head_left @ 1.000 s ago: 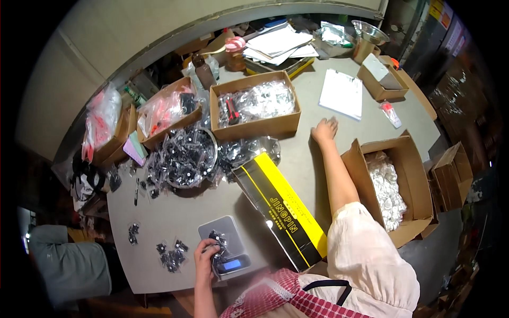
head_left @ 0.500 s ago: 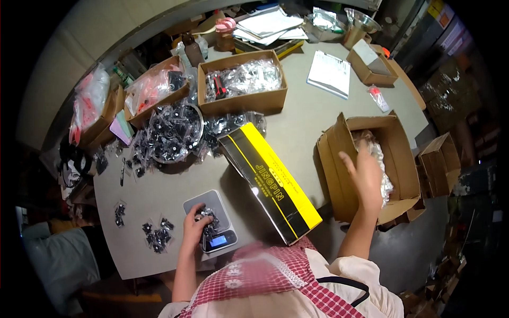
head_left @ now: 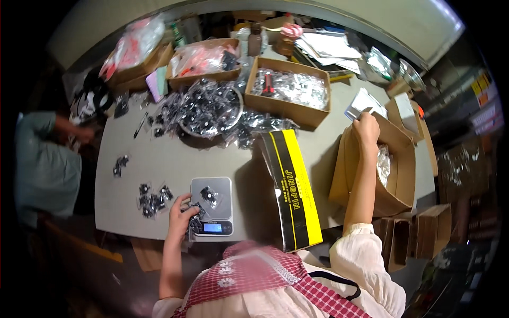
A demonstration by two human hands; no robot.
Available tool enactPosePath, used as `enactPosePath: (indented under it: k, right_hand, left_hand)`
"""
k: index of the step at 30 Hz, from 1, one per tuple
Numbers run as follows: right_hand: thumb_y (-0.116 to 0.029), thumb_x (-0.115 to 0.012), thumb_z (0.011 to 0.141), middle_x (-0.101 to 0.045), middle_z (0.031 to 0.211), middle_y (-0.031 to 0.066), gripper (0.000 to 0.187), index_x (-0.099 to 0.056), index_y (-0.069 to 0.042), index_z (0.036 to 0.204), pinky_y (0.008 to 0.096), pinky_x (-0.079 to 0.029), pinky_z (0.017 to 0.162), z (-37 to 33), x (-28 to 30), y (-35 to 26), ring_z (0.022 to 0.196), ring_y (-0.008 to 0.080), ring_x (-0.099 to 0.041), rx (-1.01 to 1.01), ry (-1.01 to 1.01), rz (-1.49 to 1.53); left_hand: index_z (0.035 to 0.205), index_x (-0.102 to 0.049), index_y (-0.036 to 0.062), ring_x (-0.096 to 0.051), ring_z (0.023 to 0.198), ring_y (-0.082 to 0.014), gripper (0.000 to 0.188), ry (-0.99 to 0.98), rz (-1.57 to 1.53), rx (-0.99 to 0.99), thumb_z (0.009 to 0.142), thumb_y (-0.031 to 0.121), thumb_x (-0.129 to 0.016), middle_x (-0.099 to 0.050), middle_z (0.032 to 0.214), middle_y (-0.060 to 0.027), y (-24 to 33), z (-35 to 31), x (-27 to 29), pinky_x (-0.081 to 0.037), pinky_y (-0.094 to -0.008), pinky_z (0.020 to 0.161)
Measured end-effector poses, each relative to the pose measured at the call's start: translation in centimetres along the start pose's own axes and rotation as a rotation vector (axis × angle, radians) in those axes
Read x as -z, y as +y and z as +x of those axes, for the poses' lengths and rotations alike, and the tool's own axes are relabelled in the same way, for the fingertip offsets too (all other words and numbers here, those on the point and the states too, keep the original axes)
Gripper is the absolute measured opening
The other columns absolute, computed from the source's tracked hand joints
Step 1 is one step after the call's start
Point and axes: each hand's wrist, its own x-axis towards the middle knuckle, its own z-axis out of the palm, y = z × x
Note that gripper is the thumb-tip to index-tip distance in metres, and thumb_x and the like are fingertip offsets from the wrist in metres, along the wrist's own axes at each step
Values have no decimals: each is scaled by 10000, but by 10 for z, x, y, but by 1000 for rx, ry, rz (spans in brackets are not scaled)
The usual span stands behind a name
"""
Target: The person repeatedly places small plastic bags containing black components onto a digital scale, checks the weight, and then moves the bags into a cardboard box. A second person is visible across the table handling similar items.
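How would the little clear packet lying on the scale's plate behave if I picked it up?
The clear packet would probably flex at its edges, since the film looks thin and crinkled. It might feel a bit slippery, judging by the glossy highlights. It seems unlikely to roll, as it lies fairly flat on the scale.

Scale (head_left: pixel 223 184) flat, display (head_left: pixel 212 228) glowing blue! Bagged black part (head_left: pixel 210 196) on pan (head_left: pixel 225 202), more bagged parts (head_left: pixel 194 218) bunched at left edge; cardboard box (head_left: pixel 401 169) open, well right.
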Motion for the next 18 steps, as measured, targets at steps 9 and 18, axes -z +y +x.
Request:
enactPosePath:
  k: [9, 18]
  right_hand:
    - [-281, -741, 839, -719, 1024, 236, 304, -661, -34, 997, 526, -537, 853, 23, -13, -59, 991, 433, -684, 236, -120, -19]
    - [-226, -679, 929, -535, 1428, 247, 478, -587, -70, 1372, 494, -387, 1115, -92, 67, -87, 1330, 441, -480, 673, 49, 467]
  left_hand:
    - [1372, -562, 42, -632, 815, -148, 586, 85, -6, -27, 808, 81, -714, -658, 870, -91, -9, -16, 2, -491, -251, 749]
    - [1364, -564, 19, -639, 812, -130, 541, 117, -58, -41, 839, 73, -683, -667, 859, -85, -9, -52, 0, -495, -247, 734]
